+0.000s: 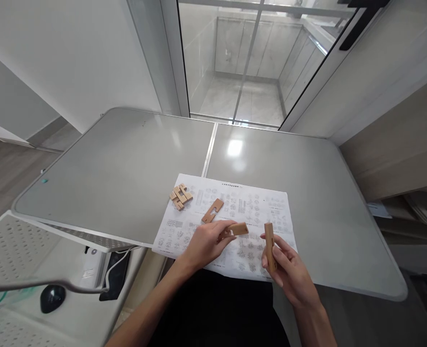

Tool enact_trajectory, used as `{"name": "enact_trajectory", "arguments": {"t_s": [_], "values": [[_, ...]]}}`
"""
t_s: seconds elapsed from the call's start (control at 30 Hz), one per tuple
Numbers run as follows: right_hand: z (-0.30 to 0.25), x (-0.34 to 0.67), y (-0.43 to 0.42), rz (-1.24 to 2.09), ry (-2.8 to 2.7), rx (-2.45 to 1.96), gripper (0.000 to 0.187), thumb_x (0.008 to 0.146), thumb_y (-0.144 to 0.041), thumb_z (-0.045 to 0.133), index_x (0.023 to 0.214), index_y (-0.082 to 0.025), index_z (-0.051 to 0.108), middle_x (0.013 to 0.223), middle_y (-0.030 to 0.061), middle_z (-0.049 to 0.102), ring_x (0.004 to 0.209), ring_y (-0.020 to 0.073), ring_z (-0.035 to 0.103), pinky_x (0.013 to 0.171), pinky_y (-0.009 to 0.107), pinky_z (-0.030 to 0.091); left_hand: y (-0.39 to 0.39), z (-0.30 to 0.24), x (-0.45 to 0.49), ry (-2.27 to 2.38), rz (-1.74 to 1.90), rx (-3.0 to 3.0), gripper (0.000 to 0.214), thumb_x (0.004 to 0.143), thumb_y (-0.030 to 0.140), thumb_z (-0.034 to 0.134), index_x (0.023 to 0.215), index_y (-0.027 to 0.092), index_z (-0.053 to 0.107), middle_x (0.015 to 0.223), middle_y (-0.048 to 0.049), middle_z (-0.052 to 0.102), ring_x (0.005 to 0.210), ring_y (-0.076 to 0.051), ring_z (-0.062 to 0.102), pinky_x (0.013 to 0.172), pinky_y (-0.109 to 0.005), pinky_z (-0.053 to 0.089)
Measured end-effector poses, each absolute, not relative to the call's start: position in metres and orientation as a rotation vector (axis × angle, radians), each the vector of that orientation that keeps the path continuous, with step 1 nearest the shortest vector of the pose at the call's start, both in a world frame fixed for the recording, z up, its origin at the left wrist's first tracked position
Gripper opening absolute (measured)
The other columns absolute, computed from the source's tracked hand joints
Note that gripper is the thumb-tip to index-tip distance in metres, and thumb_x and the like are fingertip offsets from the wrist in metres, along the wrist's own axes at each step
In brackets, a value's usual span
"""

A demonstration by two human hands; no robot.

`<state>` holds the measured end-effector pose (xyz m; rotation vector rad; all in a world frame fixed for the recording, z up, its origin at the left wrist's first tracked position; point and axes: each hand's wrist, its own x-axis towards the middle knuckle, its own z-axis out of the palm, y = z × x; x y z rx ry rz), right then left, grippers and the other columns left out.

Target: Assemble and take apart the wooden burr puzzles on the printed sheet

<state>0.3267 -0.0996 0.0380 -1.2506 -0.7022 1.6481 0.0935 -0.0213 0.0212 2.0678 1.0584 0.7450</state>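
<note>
My left hand (210, 242) pinches one end of a flat wooden puzzle piece (240, 229), held just above the printed sheet (267, 202). Upright in the fingers of my right hand (285, 262) is a longer wooden puzzle piece (269, 246) with a slot in its side. The two held pieces are apart. Beyond my left hand, a flat wooden piece with a cutout (208, 215) lies on the paper. A small group of interlocked or stacked wooden pieces (180, 196) rests at the sheet's left edge; which of the two I cannot tell.
The grey folding table (134, 159) has a metal seam (209, 149) across it. At lower left, a white perforated cart (72, 318) holds a black mouse (52, 298), a white box (93, 269) and cables. A glass door (249, 62) stands behind the table, wooden shelving (397, 130) to the right.
</note>
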Motion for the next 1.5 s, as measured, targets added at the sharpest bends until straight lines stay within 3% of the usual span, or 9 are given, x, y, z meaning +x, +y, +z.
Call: {"name": "enact_trajectory", "arguments": {"t_s": [0.13,0.37,0.5,0.83,1.0,1.13,1.33,1.5], "values": [[0.042,0.322,-0.096,1.655,-0.773,-1.358,0.049,0.097,-0.057,0.07,0.13,-0.021,0.066,0.084,0.0042,0.073,0.049,0.0077,0.042,0.053,0.027,0.041,-0.021,0.02,0.096,1.275,0.705,1.988,0.024,0.104,0.036,0.059,0.123,0.024,0.066,0.096,-0.0032,0.077,0.08,-0.02,0.073,0.07,-0.029,0.055],[0.035,0.302,-0.089,1.678,-0.935,-1.415,0.064,0.1,-0.061,0.062,0.152,-0.025,0.048,0.112,0.011,0.076,0.063,0.0148,0.058,0.063,0.033,0.049,-0.022,0.011,0.097,1.55,0.565,2.041,0.03,0.11,0.035,0.041,0.132,0.022,0.056,0.113,-0.0073,0.078,0.086,-0.024,0.077,0.067,-0.031,0.056],[0.032,0.291,-0.082,1.657,-0.927,-1.344,0.068,0.101,-0.059,0.061,0.158,-0.027,0.038,0.118,0.0114,0.075,0.066,0.0162,0.064,0.066,0.035,0.053,-0.021,0.012,0.097,1.653,0.445,2.091,0.035,0.109,0.03,0.043,0.141,0.02,0.05,0.134,-0.0125,0.072,0.094,-0.026,0.078,0.069,-0.033,0.058],[0.035,0.273,-0.068,1.673,-0.865,-1.305,0.08,0.095,-0.058,0.069,0.159,-0.026,0.035,0.124,0.0128,0.072,0.07,0.0175,0.069,0.069,0.038,0.057,-0.024,0.021,0.086,1.674,0.464,2.114,0.043,0.102,0.035,0.056,0.143,0.022,0.052,0.132,-0.0095,0.073,0.091,-0.024,0.077,0.069,-0.032,0.058],[0.033,0.268,-0.07,1.675,-0.979,-1.369,0.078,0.097,-0.058,0.067,0.16,-0.027,0.033,0.131,0.0134,0.068,0.08,0.0196,0.071,0.077,0.04,0.058,-0.026,0.023,0.077,1.675,0.503,2.068,0.047,0.097,0.031,0.063,0.141,0.024,0.052,0.116,-0.0053,0.076,0.081,-0.02,0.075,0.065,-0.03,0.056],[0.032,0.267,-0.067,1.653,-1.105,-1.401,0.068,0.099,-0.059,0.062,0.155,-0.028,0.041,0.127,0.0111,0.067,0.083,0.0201,0.072,0.076,0.038,0.058,-0.028,0.02,0.073,1.666,0.547,2.104,0.044,0.099,0.03,0.062,0.14,0.025,0.05,0.116,-0.0043,0.074,0.084,-0.019,0.074,0.064,-0.028,0.055],[0.027,0.263,-0.057,1.619,-1.245,-1.427,0.056,0.098,-0.062,0.059,0.139,-0.024,0.053,0.099,0.0048,0.069,0.078,0.0207,0.072,0.062,0.031,0.055,-0.03,0.014,0.068,1.686,0.587,2.165,0.038,0.101,0.032,0.06,0.137,0.027,0.051,0.123,-0.0036,0.069,0.085,-0.017,0.074,0.059,-0.026,0.054],[0.026,0.257,-0.045,1.61,-1.364,-1.455,0.04,0.099,-0.053,0.06,0.126,-0.024,0.059,0.088,0.0016,0.069,0.072,0.0198,0.072,0.062,0.031,0.052,-0.031,0.011,0.066,1.709,0.594,2.147,0.034,0.101,0.032,0.061,0.134,0.028,0.053,0.126,-0.0024,0.067,0.083,-0.016,0.073,0.057,-0.025,0.052]]}}
